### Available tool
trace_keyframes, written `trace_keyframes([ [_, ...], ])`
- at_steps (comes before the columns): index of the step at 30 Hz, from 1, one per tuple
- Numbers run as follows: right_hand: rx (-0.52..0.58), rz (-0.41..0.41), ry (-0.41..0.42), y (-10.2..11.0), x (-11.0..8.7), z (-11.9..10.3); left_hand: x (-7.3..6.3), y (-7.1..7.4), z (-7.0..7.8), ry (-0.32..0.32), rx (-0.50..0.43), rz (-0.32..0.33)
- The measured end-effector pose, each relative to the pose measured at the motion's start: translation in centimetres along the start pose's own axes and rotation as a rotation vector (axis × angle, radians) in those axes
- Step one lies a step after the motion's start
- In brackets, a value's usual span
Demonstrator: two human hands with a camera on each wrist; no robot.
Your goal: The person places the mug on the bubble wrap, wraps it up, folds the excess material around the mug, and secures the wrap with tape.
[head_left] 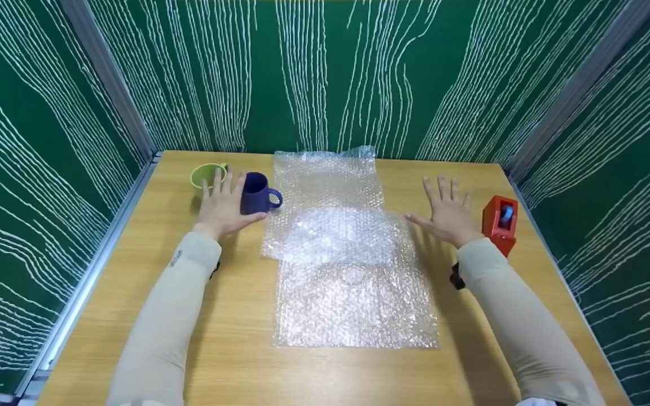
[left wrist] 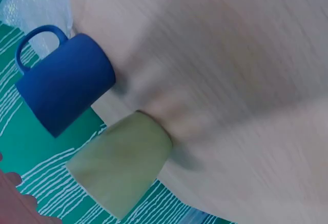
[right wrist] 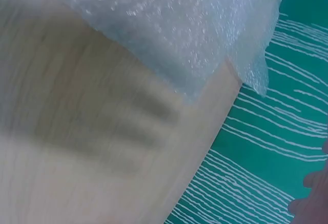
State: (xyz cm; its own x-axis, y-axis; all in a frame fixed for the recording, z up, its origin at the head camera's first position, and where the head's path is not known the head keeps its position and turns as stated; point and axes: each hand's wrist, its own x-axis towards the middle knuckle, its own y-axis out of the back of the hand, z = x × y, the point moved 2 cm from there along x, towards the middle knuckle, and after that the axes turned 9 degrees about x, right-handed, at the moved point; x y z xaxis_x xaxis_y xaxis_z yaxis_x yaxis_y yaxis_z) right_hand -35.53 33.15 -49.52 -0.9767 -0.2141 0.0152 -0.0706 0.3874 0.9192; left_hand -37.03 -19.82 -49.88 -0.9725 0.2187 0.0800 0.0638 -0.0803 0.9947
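My left hand (head_left: 222, 207) is spread with straight fingers above the table, overlapping a light green cup (head_left: 201, 176) and a dark blue mug (head_left: 255, 194) in the head view. Both stand upright at the back left; in the left wrist view the blue mug (left wrist: 66, 83) shows its handle, beside the plain green cup (left wrist: 123, 162). My right hand (head_left: 448, 213) is also spread, fingers straight and holding nothing, to the right of the bubble wrap (head_left: 353, 299). The wrap lies in overlapping sheets down the middle of the table.
A red tape dispenser (head_left: 500, 220) stands at the right edge, beyond the right wrist. Green panels with white wavy lines (head_left: 325, 79) close off the back and both sides of the wooden table (head_left: 235, 349). At the back, the bubble wrap (right wrist: 251, 75) overhangs the table edge.
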Motion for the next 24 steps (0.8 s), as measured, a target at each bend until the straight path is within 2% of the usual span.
trace_keyframes([
  [9, 0.019, 0.006, -0.002, -1.1, -0.2, 0.1, -0.2, -1.0, 0.5, -0.004, -0.05, -0.016],
  [17, 0.13, 0.005, -0.025, -1.7, -0.6, 0.9, -0.1, -2.0, 0.4, 0.003, -0.123, 0.012],
  [24, 0.261, -0.018, -0.087, -2.2, -0.7, 1.2, -0.3, -2.5, 0.4, 0.014, -0.182, 0.036],
])
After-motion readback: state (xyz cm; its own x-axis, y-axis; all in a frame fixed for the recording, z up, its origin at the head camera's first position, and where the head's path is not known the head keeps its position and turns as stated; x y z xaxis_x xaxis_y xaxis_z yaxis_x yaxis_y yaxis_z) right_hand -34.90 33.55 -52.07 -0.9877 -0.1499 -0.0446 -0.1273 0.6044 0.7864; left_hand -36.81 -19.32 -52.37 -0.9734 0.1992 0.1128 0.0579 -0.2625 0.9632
